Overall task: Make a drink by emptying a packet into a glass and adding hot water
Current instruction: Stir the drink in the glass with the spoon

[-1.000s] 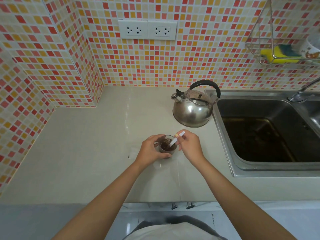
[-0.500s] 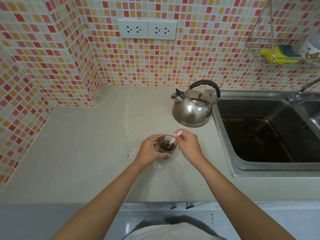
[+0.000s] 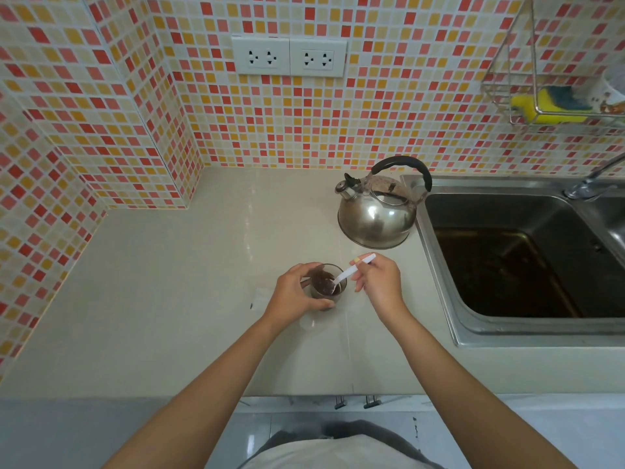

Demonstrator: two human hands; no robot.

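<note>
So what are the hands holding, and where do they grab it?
The left hand wraps around the side of the glass. The right hand pinches the white spoon near its top end, bowl down in the dark drink.

Two bare forearms and hands of a person wearing a pale top.

Both arms are uncovered from above the elbow to the fingertips, with no sleeves, watch, rings or bracelets visible. The left hand (image 3: pixel 297 292) and right hand (image 3: pixel 380 286) have short, plain nails. At the bottom edge of the view, a light, off-white shirt (image 3: pixel 338 451) covers the torso, with darker grey fabric (image 3: pixel 358 429) just above it.
</note>
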